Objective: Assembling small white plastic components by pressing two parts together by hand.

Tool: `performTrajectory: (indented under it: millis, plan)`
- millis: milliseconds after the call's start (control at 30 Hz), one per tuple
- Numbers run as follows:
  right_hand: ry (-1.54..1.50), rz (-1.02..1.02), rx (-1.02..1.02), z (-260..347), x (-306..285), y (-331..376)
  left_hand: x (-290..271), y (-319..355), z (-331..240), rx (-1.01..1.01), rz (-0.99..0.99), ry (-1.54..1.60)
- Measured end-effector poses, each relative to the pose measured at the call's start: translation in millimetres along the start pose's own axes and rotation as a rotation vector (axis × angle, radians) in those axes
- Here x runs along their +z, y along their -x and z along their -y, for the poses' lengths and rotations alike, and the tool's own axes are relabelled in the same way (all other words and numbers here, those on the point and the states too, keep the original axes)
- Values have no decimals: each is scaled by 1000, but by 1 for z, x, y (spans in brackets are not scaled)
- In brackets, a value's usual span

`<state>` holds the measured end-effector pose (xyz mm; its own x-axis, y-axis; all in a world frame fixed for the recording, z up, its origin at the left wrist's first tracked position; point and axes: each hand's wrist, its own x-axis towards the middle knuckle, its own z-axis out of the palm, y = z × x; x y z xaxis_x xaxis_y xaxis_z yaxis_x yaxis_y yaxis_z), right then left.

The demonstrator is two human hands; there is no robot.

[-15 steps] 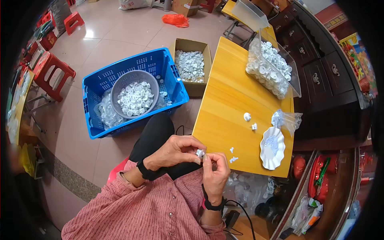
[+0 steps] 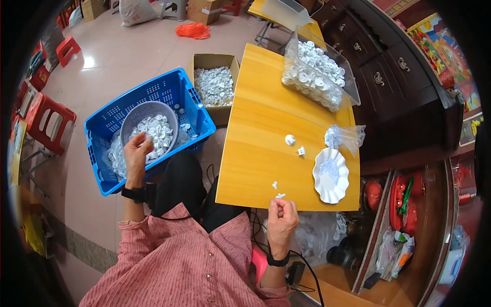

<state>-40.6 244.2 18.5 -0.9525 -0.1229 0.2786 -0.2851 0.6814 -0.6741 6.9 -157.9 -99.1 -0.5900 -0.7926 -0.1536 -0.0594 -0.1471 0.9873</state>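
Note:
My left hand [image 2: 137, 157] reaches over the round grey basin [image 2: 125, 125], its fingers closed on a small white plastic part [image 2: 149, 137] that shows at the fingertips. Many like white parts [image 2: 160, 132] fill the basin, which stands inside a blue plastic crate [image 2: 97, 179]. At the near edge of the yellow table [image 2: 250, 133], my right hand [image 2: 283, 222] has its thumb and fingers pinched together; whatever is between them is hidden. Just beyond those fingertips lie tiny pale plastic pieces [image 2: 275, 184]. Two white parts [image 2: 290, 139] sit farther up the tabletop.
A scalloped white dish [image 2: 323, 192] of small pale pieces and a clear bag [image 2: 353, 137] are on the table's right. A clear bin [image 2: 349, 94] full of white parts stands at the far end. Behind the crate is a cardboard box [image 2: 235, 66]; red stools [image 2: 46, 117] stand left.
My left hand has gone from beside my right hand leftward to the basin, carrying the white part. My right hand has parted from it and is at the table edge. The view has shifted.

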Motion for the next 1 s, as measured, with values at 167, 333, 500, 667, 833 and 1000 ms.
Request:
performTrajectory:
  millis: [167, 333, 500, 667, 833, 1000]
  plan:
    - [139, -44, -28, -18, -3, -19, 19, 3, -8, 15, -59, -41]
    - [273, -16, -140, -15, 1, -50, 87, 33, -46, 147, 248, -95]
    - [204, -39, -96, -24, 2, -48, 183, 71, -95, 416, 674, -365]
    - [106, -93, 29, -35, -6, -32, 262, 73, -97, 882, 1080, -564]
    - [122, -178, -53, -35, -15, -19, 329, 76, -77, 1040, 1163, -635]
    - [76, -140, -19, -21, -16, -11, 343, 85, -73, 1092, 1214, -809]
